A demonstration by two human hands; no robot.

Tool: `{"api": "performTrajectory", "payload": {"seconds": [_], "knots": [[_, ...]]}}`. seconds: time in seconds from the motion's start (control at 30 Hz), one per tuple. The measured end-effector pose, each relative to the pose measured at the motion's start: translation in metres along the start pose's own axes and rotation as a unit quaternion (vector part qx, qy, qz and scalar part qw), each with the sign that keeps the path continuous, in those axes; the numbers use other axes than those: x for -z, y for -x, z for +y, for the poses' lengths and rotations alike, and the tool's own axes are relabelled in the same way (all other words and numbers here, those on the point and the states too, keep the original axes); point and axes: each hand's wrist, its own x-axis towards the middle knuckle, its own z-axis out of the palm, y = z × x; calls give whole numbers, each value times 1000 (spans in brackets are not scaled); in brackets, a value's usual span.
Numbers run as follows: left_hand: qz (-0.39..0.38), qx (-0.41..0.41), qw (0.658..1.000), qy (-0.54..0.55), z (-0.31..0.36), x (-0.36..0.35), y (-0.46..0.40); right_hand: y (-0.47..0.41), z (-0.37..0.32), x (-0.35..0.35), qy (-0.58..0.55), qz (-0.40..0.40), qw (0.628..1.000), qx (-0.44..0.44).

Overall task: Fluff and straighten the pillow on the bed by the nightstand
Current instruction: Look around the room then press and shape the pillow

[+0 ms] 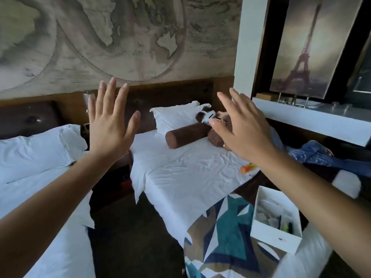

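Two single beds stand side by side with a dark nightstand (pixel 120 163) in the gap between them. A white pillow (pixel 38 149) lies crumpled at the head of the left bed (pixel 40 197). Another white pillow (pixel 174 117) leans on the headboard of the right bed (pixel 180 177), behind a brown bolster (pixel 186 135). My left hand (pixel 108 125) is raised in the air, fingers spread, holding nothing, above the gap. My right hand (pixel 239 127) is also raised and spread, empty, over the right bed's head end. Neither hand touches a pillow.
A second brown bolster (pixel 215 138) and a furry object (pixel 204 115) lie partly behind my right hand. A patterned blanket (pixel 220 227), an open white box (pixel 277 219) and an orange object (pixel 248 168) lie on the right bed. Blue clothes (pixel 315 153) sit at right.
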Motion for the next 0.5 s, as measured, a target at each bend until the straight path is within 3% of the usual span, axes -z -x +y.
{"api": "performTrajectory", "payload": {"seconds": [0.5], "knots": [[0, 27, 995, -99, -150, -63, -57, -177, -61, -149, -87, 11, 991, 98]]}}
